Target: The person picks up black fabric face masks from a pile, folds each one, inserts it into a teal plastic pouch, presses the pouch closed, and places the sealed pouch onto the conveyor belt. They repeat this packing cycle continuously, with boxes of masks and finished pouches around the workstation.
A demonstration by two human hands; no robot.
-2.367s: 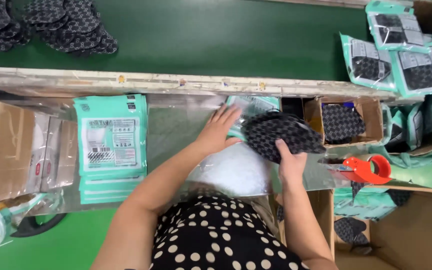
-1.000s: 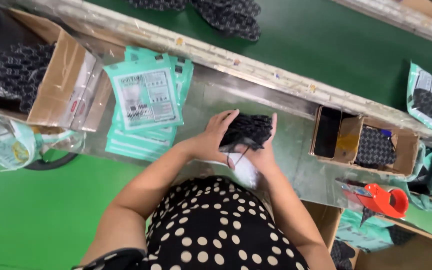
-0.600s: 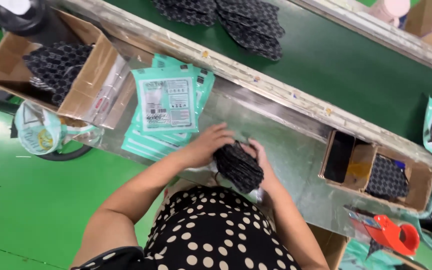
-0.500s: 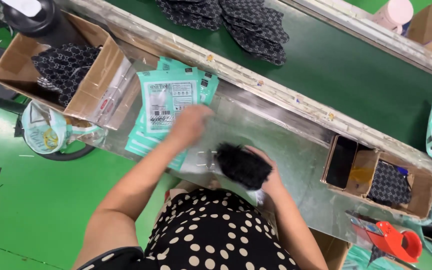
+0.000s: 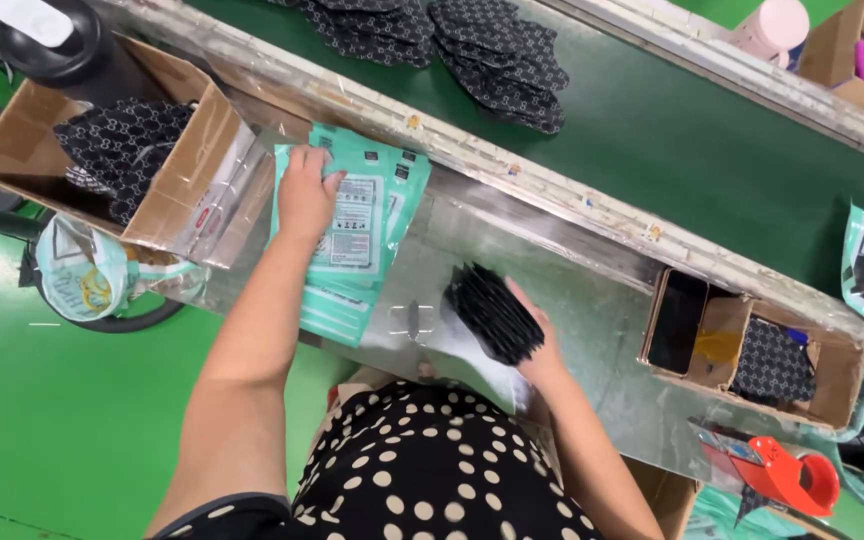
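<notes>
**Left hand on the bags, right hand holding a black bundle**

At far left stands a cardboard box (image 5: 167, 190) with black patterned pieces inside. Just beside it lies a stack of teal bags (image 5: 362, 235) on the metal table (image 5: 592, 330). The left hand (image 5: 307, 195) rests flat on the top bag, fingers spread. Near the middle, the right hand (image 5: 537, 345) grips a folded black bundle (image 5: 492, 312), tilted, just above the table. Further right is a small box (image 5: 752, 350), and a red tape dispenser (image 5: 787, 475) at the corner.
</notes>
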